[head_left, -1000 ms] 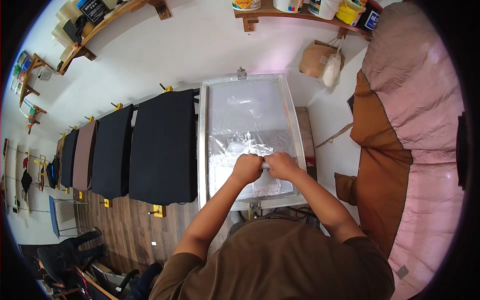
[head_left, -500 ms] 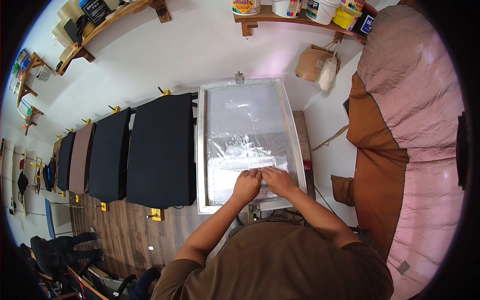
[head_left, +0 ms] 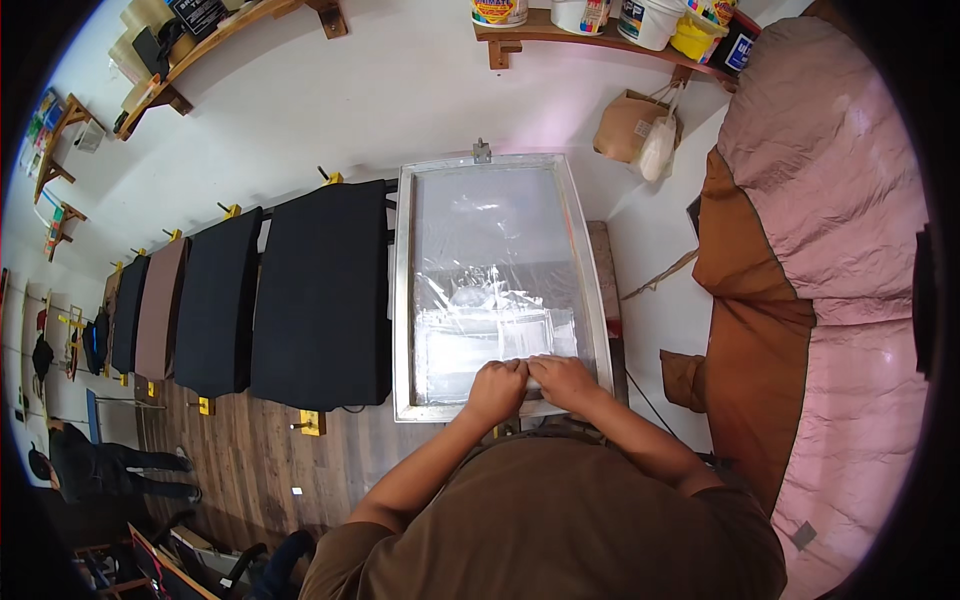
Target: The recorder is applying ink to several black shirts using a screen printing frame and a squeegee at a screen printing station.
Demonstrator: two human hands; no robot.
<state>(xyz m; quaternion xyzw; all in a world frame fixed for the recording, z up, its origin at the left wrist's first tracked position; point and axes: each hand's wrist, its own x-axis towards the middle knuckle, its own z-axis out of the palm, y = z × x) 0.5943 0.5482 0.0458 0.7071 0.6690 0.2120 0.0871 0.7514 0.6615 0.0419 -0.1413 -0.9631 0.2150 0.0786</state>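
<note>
In front of me lies a silk-screen frame [head_left: 403,300] with pale metal sides. Its mesh [head_left: 485,225] has a glossy, wrinkled surface, and bright whitish streaks cross its nearer half. Over the near end of the mesh, my left hand [head_left: 498,388] and my right hand [head_left: 563,380] sit side by side, thumbs close together. Both have their fingers curled down and closed; whatever they grip is hidden beneath them. A small metal clamp [head_left: 482,152] is fixed at the frame's far edge.
Black cloth-covered boards [head_left: 322,295] and a brown one [head_left: 161,315] run in a row leftward. Tubs [head_left: 648,22] stand on a wall shelf [head_left: 590,42]. A paper bag [head_left: 630,125] hangs below. Pink-and-brown fabric [head_left: 790,260] drapes at right. Another person [head_left: 100,465] is at far left.
Both hands have slid nearer to me along the mesh, still together and closed. The other person at far left has shifted position.
</note>
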